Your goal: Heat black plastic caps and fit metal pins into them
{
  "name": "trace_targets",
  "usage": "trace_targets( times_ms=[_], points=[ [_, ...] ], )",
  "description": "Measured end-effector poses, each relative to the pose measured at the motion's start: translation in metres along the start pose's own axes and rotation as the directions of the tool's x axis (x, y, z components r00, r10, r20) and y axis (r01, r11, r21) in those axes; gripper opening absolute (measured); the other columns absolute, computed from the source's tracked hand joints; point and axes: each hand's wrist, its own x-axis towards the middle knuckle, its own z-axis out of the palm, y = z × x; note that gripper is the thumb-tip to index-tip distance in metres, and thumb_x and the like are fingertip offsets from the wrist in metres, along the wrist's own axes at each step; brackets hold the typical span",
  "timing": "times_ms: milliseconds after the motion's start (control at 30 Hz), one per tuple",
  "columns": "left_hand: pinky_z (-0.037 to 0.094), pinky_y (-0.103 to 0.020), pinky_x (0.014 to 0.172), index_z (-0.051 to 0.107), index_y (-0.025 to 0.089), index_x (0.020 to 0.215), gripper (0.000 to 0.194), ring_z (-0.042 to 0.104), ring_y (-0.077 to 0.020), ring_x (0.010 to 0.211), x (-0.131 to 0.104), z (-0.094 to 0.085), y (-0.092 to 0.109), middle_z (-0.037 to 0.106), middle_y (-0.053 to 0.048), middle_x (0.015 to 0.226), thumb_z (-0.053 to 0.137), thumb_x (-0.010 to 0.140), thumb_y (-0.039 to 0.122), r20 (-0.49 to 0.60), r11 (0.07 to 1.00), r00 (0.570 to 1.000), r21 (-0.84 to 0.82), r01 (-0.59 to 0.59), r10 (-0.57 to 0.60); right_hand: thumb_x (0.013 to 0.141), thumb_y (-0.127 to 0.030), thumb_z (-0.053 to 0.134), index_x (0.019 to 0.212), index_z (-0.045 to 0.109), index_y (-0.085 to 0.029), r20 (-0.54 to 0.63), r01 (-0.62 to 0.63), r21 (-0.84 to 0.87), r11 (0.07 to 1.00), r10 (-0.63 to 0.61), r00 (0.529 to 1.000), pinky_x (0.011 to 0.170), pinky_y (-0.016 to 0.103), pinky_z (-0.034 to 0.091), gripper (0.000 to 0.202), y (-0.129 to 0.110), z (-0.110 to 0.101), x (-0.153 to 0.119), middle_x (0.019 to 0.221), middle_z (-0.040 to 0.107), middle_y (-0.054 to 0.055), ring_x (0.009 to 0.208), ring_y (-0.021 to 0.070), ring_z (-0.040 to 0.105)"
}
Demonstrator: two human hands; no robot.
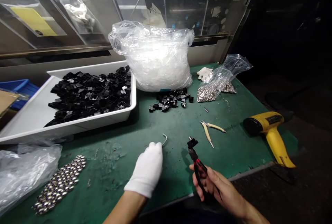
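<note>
My left hand point(147, 168), in a white glove, is closed, and a thin bent metal hex key point(165, 139) sticks out past its fingers. Bare, my right hand point(215, 186) wraps round the handles of black-and-red pliers point(197, 167). A small black plastic part point(192, 143) with a metal pin on top sits at the pliers' jaws, above the green bench. My two hands are apart. Beyond the pliers lie cream-handled nippers point(206, 131) with their handles spread. Several loose black parts point(171, 99) lie in a heap farther back.
A white tray point(132, 99) of black pieces stands at left, beside a large clear bag point(160, 58). Small metal pieces fill bags point(207, 92) at back right. A yellow heat gun point(272, 130) rests near the right edge. Rows of shiny metal pieces point(61, 184) lie front left.
</note>
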Motion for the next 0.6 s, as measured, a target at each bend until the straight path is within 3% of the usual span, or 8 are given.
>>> trace_targets(
  times_ms=[67,167,267,333,400,600],
  points=[
    [0.050,-0.032,0.072,0.062,0.016,0.100,0.026,0.063,-0.0203,0.075,-0.011,-0.002,0.001,0.064,-0.011,0.097,0.037,0.094,0.012,-0.082,0.970,0.997,-0.243,-0.015,-0.005,0.101,-0.054,0.045,0.133,0.063,-0.020,0.041,-0.018,0.003,1.000,0.017,0.999,0.078,0.037,0.049,0.050,-0.005,0.000,-0.003,0.106,0.064,0.011,0.085,0.0190,0.061],
    [0.049,-0.030,0.078,0.059,0.021,0.095,0.023,0.060,-0.0190,0.081,-0.035,-0.007,0.006,0.063,-0.004,0.090,0.042,0.100,0.035,-0.112,0.764,0.992,-0.645,-0.023,-0.065,0.103,-0.050,0.043,0.130,0.065,-0.018,0.046,-0.062,-0.062,0.996,0.065,0.997,0.074,0.034,0.047,0.048,-0.013,0.001,-0.007,0.103,0.066,0.011,0.082,0.0181,0.061],
    [0.043,-0.023,0.061,0.059,0.023,0.090,0.029,0.048,-0.0132,0.063,-0.059,-0.011,0.014,0.052,0.003,0.073,0.047,0.099,0.047,0.111,0.368,0.985,-0.917,0.154,-0.134,0.103,-0.051,0.041,0.127,0.066,-0.016,0.013,-0.093,-0.164,0.982,0.096,0.995,0.066,0.031,0.045,0.049,-0.019,0.002,-0.009,0.097,0.066,0.010,0.074,0.0167,0.059],
    [0.034,-0.021,0.052,0.058,0.022,0.088,0.031,0.036,-0.0103,0.055,-0.068,-0.011,0.019,0.045,0.005,0.067,0.051,0.096,0.052,0.232,0.145,0.962,-0.957,0.253,-0.146,0.103,-0.051,0.040,0.126,0.066,-0.015,0.006,-0.098,-0.249,0.964,0.102,0.995,0.066,0.031,0.045,0.049,-0.024,0.004,-0.008,0.097,0.066,0.010,0.075,0.0169,0.057],
    [0.029,-0.020,0.048,0.058,0.022,0.088,0.033,0.032,-0.0092,0.054,-0.073,-0.011,0.021,0.043,0.006,0.067,0.054,0.094,0.054,0.278,0.070,0.948,-0.954,0.291,-0.152,0.104,-0.051,0.040,0.123,0.066,-0.014,0.015,-0.098,-0.343,0.934,0.109,0.994,0.067,0.031,0.046,0.049,-0.029,0.006,-0.008,0.097,0.065,0.010,0.077,0.0172,0.057],
    [0.030,-0.020,0.048,0.060,0.021,0.086,0.035,0.032,-0.0102,0.055,-0.072,-0.010,0.016,0.044,0.005,0.068,0.055,0.093,0.055,0.278,0.067,0.946,-0.954,0.292,-0.169,0.104,-0.051,0.039,0.097,0.067,-0.015,-0.007,-0.139,-0.527,0.838,0.159,0.987,0.069,0.030,0.046,0.047,-0.041,0.011,-0.006,0.098,0.066,0.009,0.077,0.0165,0.056]
  ],
)
